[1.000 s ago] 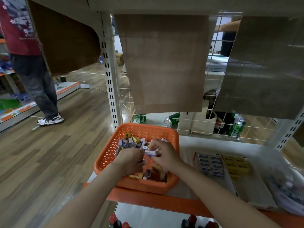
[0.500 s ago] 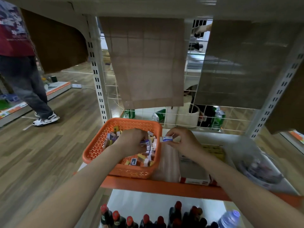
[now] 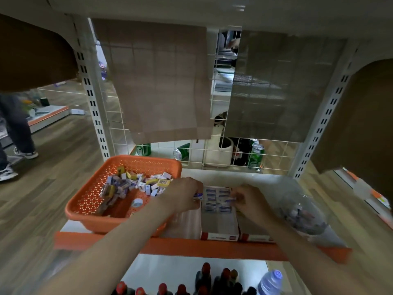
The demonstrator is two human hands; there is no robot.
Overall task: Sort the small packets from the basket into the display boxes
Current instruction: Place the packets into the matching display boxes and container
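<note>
An orange perforated basket (image 3: 89, 201) sits on the shelf's left, holding several small packets (image 3: 138, 182) in white, purple and yellow. To its right stands a display box (image 3: 219, 228) with rows of blue-and-white packets at its far end. My left hand (image 3: 184, 195) hovers at the box's left rim and pinches a blue-and-white packet (image 3: 198, 195). My right hand (image 3: 247, 200) is over the box's right rim, pinching another blue-and-white packet (image 3: 228, 200). A second display box (image 3: 253, 236) lies to the right, mostly hidden by my right arm.
A clear plastic bag (image 3: 302, 211) of packets lies on the shelf's right. Green cans (image 3: 256, 156) stand behind the wire back grid. Bottles (image 3: 204, 277) fill the lower shelf. The orange shelf edge (image 3: 191, 248) runs across. A person's legs (image 3: 14, 135) stand far left.
Both hands left the basket and moved right to the display box, each carrying a packet. The view swung right, bringing the box to the centre.
</note>
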